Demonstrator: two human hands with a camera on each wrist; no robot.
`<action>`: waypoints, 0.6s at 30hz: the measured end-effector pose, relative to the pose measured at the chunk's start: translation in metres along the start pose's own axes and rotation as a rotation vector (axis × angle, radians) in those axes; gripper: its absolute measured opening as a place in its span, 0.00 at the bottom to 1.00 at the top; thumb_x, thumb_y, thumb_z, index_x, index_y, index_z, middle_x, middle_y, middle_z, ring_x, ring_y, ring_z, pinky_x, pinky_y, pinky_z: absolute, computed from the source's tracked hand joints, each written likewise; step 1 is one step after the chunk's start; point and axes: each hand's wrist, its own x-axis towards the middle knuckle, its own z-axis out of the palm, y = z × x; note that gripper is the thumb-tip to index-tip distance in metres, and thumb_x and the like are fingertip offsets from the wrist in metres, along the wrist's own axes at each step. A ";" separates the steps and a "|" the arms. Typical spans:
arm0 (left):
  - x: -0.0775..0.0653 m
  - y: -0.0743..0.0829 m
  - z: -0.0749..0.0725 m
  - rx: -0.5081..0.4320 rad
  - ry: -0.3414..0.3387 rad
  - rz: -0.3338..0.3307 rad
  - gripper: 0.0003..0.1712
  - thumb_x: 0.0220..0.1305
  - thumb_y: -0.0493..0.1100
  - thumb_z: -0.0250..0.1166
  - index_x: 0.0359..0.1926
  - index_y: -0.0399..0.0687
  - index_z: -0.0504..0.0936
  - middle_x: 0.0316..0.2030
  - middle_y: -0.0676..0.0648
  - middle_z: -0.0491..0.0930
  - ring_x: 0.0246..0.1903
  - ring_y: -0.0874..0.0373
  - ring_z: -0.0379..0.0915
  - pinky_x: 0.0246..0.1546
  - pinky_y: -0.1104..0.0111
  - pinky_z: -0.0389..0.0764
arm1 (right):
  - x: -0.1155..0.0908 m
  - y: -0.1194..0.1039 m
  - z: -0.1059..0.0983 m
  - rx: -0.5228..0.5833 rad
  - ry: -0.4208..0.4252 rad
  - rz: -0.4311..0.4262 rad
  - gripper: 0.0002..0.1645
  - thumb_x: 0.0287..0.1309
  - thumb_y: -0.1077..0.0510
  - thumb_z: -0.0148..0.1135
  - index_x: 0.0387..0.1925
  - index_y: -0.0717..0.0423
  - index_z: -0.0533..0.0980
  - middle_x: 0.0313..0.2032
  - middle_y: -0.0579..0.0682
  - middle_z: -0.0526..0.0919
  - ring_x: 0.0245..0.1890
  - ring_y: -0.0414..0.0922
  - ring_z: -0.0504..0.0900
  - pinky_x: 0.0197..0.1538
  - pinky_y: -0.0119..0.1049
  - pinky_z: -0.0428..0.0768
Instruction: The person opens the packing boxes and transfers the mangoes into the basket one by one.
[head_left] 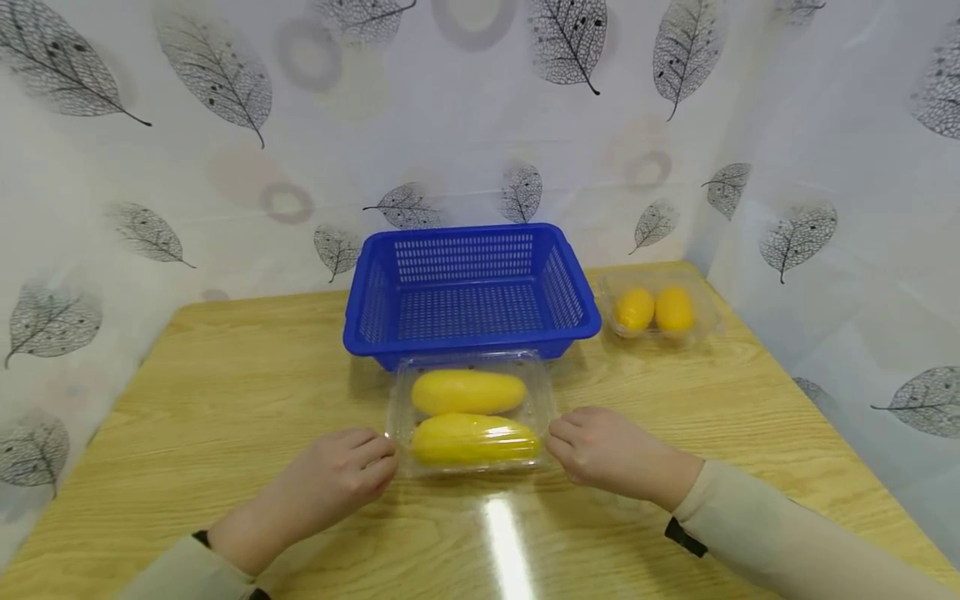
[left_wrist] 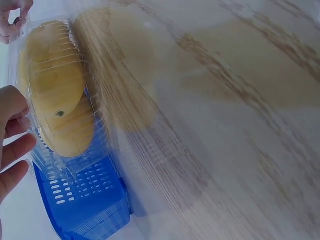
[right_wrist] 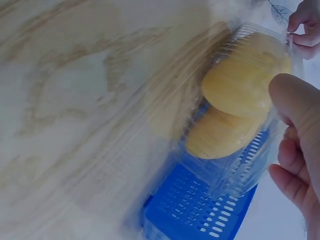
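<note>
A clear plastic clamshell box (head_left: pixel 472 477) sits low over the table, right in front of the blue basket, and its back edge overlaps the basket's front in the head view. Inside, two oblong yellow fruits lie one behind the other, a rear fruit (head_left: pixel 468 392) and a front fruit (head_left: pixel 474 440). My left hand (head_left: pixel 337 475) pinches the box's left edge, thumb and fingers at the rim in the left wrist view. On the opposite side, my right hand (head_left: pixel 611 450) pinches the right edge, its thumb (right_wrist: pixel 295 100) close against the plastic.
The blue perforated basket (head_left: pixel 472 342) stands at the back middle of the wooden table (head_left: pixel 247 375). To its right is another clear plastic box (head_left: pixel 705 321) with two rounded orange-yellow fruits (head_left: pixel 654 309). A leaf-patterned curtain (head_left: pixel 465 108) borders the table's back and sides.
</note>
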 end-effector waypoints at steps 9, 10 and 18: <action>0.002 0.001 -0.003 0.021 -0.016 0.003 0.18 0.66 0.36 0.41 0.23 0.44 0.74 0.27 0.50 0.73 0.26 0.58 0.70 0.26 0.70 0.74 | -0.006 -0.002 0.004 0.077 0.053 0.042 0.12 0.56 0.61 0.37 0.25 0.54 0.68 0.23 0.43 0.67 0.22 0.38 0.67 0.25 0.28 0.71; 0.002 0.001 -0.003 0.023 -0.017 0.005 0.18 0.66 0.36 0.41 0.23 0.45 0.74 0.27 0.50 0.73 0.26 0.58 0.69 0.26 0.70 0.74 | -0.006 -0.002 0.004 0.079 0.059 0.047 0.13 0.58 0.61 0.36 0.24 0.53 0.68 0.23 0.43 0.67 0.21 0.37 0.66 0.25 0.27 0.70; 0.003 0.003 -0.004 0.035 -0.018 0.019 0.18 0.67 0.36 0.42 0.23 0.45 0.74 0.27 0.51 0.72 0.26 0.59 0.69 0.26 0.69 0.74 | -0.008 -0.003 0.000 0.101 0.056 0.079 0.16 0.61 0.60 0.34 0.23 0.53 0.67 0.20 0.42 0.62 0.20 0.36 0.63 0.22 0.26 0.66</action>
